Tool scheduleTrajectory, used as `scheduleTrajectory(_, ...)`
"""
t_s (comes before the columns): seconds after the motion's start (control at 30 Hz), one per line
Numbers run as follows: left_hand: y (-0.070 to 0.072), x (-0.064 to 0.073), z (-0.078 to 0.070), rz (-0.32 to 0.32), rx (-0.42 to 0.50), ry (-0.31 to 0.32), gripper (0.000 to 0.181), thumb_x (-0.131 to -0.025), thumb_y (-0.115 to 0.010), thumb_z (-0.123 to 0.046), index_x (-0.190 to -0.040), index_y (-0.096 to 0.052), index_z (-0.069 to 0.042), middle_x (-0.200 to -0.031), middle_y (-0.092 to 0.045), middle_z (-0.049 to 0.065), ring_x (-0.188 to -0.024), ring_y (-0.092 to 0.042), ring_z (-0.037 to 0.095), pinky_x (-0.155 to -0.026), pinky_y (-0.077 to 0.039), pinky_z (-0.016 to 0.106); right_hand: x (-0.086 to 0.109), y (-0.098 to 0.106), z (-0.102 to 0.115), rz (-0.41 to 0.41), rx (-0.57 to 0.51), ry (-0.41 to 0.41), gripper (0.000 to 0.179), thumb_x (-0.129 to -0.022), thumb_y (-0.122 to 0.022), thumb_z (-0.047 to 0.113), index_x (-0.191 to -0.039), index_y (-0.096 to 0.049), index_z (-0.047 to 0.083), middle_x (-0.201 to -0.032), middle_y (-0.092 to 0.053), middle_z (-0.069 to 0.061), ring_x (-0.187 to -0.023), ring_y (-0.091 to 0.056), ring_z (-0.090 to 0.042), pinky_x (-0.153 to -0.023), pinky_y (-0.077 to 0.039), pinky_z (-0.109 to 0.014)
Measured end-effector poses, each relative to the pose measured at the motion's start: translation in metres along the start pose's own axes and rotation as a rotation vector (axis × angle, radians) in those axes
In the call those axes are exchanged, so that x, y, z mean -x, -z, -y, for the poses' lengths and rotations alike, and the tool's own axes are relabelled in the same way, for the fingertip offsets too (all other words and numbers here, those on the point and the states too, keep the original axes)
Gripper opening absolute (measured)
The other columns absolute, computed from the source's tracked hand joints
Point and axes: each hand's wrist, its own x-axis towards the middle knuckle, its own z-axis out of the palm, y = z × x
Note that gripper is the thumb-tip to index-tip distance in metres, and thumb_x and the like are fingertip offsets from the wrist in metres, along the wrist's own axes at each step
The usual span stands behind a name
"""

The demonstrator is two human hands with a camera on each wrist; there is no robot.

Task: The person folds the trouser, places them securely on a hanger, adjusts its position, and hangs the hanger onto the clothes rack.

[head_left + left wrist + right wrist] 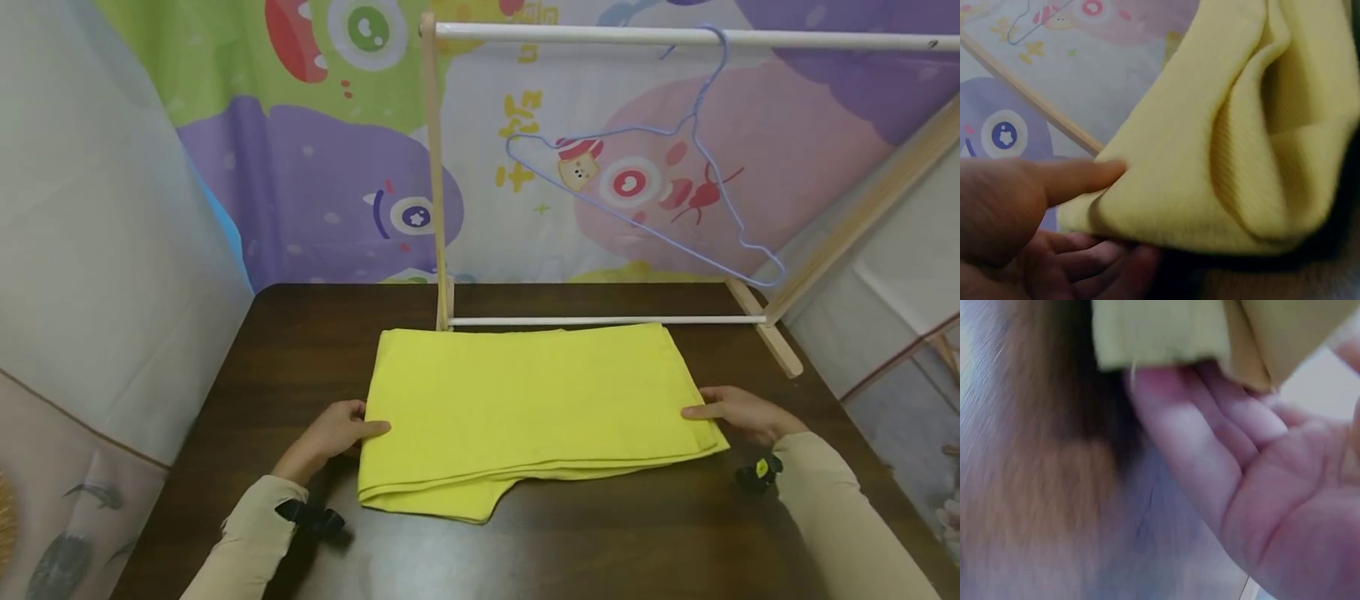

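Observation:
A folded yellow garment (pixel 525 400) lies in layers on the dark table, its long sides running left to right. A rounded flap of it sticks out at the lower left. My left hand (pixel 330 437) pinches the left end, thumb on top and fingers beneath. In the left wrist view, the garment's fold (pixel 1160 194) sits between that thumb and fingers, with looped layers beside it. At the right end my right hand (pixel 742 414) grips the edge, thumb above. The right wrist view shows the fingers (pixel 1179 431) under the cloth (pixel 1160 337).
Behind the garment stands a rack with a white top rail (pixel 570 34), wooden posts (pixel 437 175) and a low white bar (pixel 600 321). A blue wire hanger (pixel 637 223) hangs from the rail. A cartoon-print curtain (pixel 337 183) covers the back.

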Motion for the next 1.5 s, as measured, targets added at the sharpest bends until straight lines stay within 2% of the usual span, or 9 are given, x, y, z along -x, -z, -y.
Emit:
scheduleTrajectory(0.07,0.001,0.006,0.000,0.083,0.013,-0.007,0.059,-0.088,-0.074,-0.026,-0.127,-0.049,0.011,-0.094,-0.067,0.011,-0.077,-0.067,0.022,-0.068,-0.056,0.040,0.005,0.001,-0.002,0.059,-0.004,0.013,0.089,-0.096,-0.061,0.025,-0.143,-0.003,-0.024,-0.145,-0.017,-0.046,-0.132,-0.025,-0.058,-0.098,-0.038,-0.063)
scheduleTrajectory(0.2,0.002,0.010,0.000,0.233,0.043,-0.056,0.071,-0.085,-0.078,-0.022,-0.136,-0.039,0.009,-0.097,-0.067,0.012,-0.078,-0.068,0.025,-0.064,-0.057,0.042,0.008,0.000,-0.002,0.154,-0.109,0.021,0.085,-0.093,-0.065,0.016,-0.141,-0.007,-0.023,-0.123,-0.054,-0.032,-0.114,-0.055,-0.041,-0.084,-0.051,-0.056)
scheduleTrajectory(0.33,0.002,0.012,0.000,0.294,0.051,-0.090,0.075,-0.084,-0.079,-0.017,-0.138,-0.033,0.008,-0.100,-0.064,0.013,-0.080,-0.068,0.026,-0.063,-0.056,0.041,0.009,0.001,0.001,0.187,-0.098,0.071,0.079,-0.093,-0.064,0.011,-0.139,-0.012,-0.026,-0.106,-0.067,-0.016,-0.096,-0.065,-0.028,-0.078,-0.054,-0.051)
scheduleTrajectory(0.47,0.001,0.015,0.001,0.244,0.026,-0.075,0.073,-0.083,-0.079,-0.014,-0.136,-0.035,0.010,-0.100,-0.064,0.012,-0.078,-0.067,0.024,-0.063,-0.056,0.039,0.011,0.000,0.002,0.183,-0.049,0.117,0.067,-0.094,-0.063,0.009,-0.134,-0.022,-0.026,-0.095,-0.069,-0.017,-0.079,-0.066,-0.024,-0.068,-0.055,-0.045)
scheduleTrajectory(0.77,-0.006,0.024,0.007,0.148,-0.078,-0.019,0.068,-0.081,-0.082,-0.020,-0.128,-0.043,0.011,-0.094,-0.063,0.012,-0.070,-0.064,0.021,-0.061,-0.054,0.037,0.008,-0.013,-0.007,0.123,-0.040,-0.024,0.066,-0.091,-0.069,0.018,-0.132,-0.034,-0.020,-0.093,-0.068,-0.010,-0.083,-0.065,-0.023,-0.070,-0.055,-0.044)
scheduleTrajectory(0.97,-0.004,0.031,0.007,0.176,-0.151,0.001,0.072,-0.077,-0.085,-0.018,-0.127,-0.042,0.011,-0.088,-0.060,0.012,-0.062,-0.059,0.021,-0.058,-0.052,0.035,0.014,-0.010,-0.011,0.144,-0.026,-0.023,0.076,-0.091,-0.069,0.018,-0.135,-0.024,-0.025,-0.091,-0.065,-0.013,-0.075,-0.067,-0.027,-0.067,-0.057,-0.042)
scheduleTrajectory(1.27,-0.008,0.037,0.003,0.160,-0.231,0.000,0.053,-0.076,-0.084,-0.014,-0.111,-0.048,0.004,-0.075,-0.057,0.011,-0.051,-0.052,0.018,-0.050,-0.048,0.031,0.014,-0.012,-0.005,0.129,0.092,-0.051,0.063,-0.088,-0.072,0.020,-0.126,-0.043,-0.020,-0.079,-0.061,-0.009,-0.063,-0.065,-0.022,-0.061,-0.057,-0.038)
scheduleTrajectory(1.4,-0.001,0.034,-0.002,0.116,-0.277,-0.003,0.049,-0.081,-0.081,-0.025,-0.107,-0.051,0.003,-0.079,-0.059,0.010,-0.059,-0.057,0.020,-0.055,-0.049,0.033,0.009,-0.006,0.004,0.088,0.155,-0.071,0.059,-0.090,-0.071,0.025,-0.125,-0.049,-0.017,-0.080,-0.065,-0.008,-0.067,-0.064,-0.021,-0.064,-0.056,-0.039)
scheduleTrajectory(1.5,0.005,0.023,-0.007,0.065,-0.281,-0.032,0.045,-0.089,-0.073,-0.034,-0.104,-0.054,0.004,-0.083,-0.060,0.010,-0.065,-0.059,0.021,-0.060,-0.050,0.035,0.002,0.000,0.010,0.039,0.129,-0.063,0.042,-0.093,-0.066,0.027,-0.109,-0.057,-0.010,-0.084,-0.064,-0.007,-0.075,-0.064,-0.023,-0.071,-0.056,-0.041)
